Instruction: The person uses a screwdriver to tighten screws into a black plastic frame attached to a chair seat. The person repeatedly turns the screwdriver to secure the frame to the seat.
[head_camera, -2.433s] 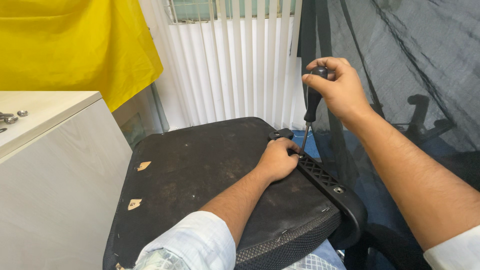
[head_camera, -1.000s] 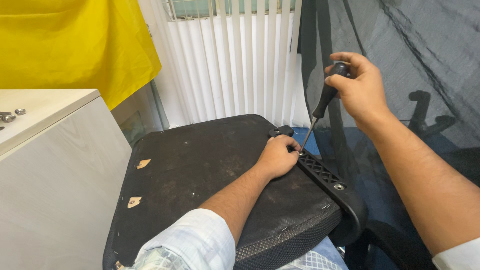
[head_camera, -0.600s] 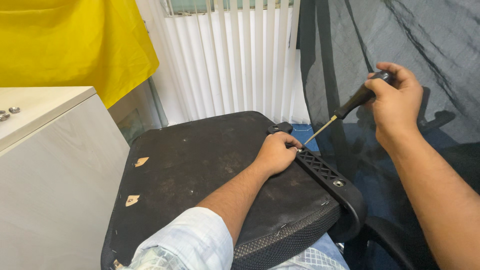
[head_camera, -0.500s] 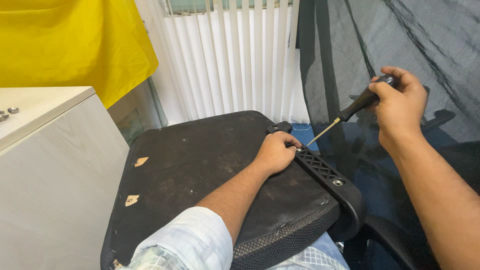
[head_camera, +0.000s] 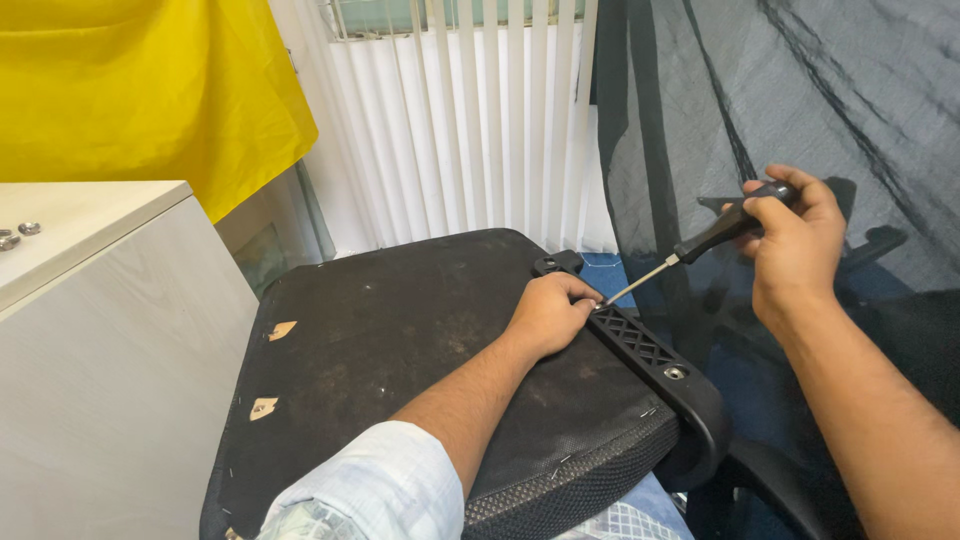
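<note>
Right hand (head_camera: 795, 245), right of centre in the frame, is closed in a full fist round the black handle of a screwdriver (head_camera: 705, 243); thumb and index wrap the handle's top end, other fingers curled below it. The screwdriver runs on a slant, handle up-right, thin metal shaft down-left, w/ the tip meeting the fingertips of the left hand (head_camera: 548, 312) at frame centre. Left hand lies palm down on the upturned chair seat (head_camera: 400, 340), fingers bent and bunched at the seat's right edge, pinching at the spot where the tip lands; can't tell if a screw sits between the fingertips, too small to see. That spot is at the upper end of the black plastic bracket (head_camera: 650, 355), a latticed strip running diagonally toward lower right along the seat's edge, w/ one screw head showing near its lower end. Seat is dark, dusty fabric w/ mesh at the lower rim, filling the lower middle of the frame. A white cabinet (head_camera: 110, 340) stands at left, small metal bits on its top at the far left edge. White vertical blinds (head_camera: 470, 130) top centre, yellow cloth (head_camera: 150, 90) upper left, black mesh chair back (head_camera: 800, 110) upper right behind the right hand.
</note>
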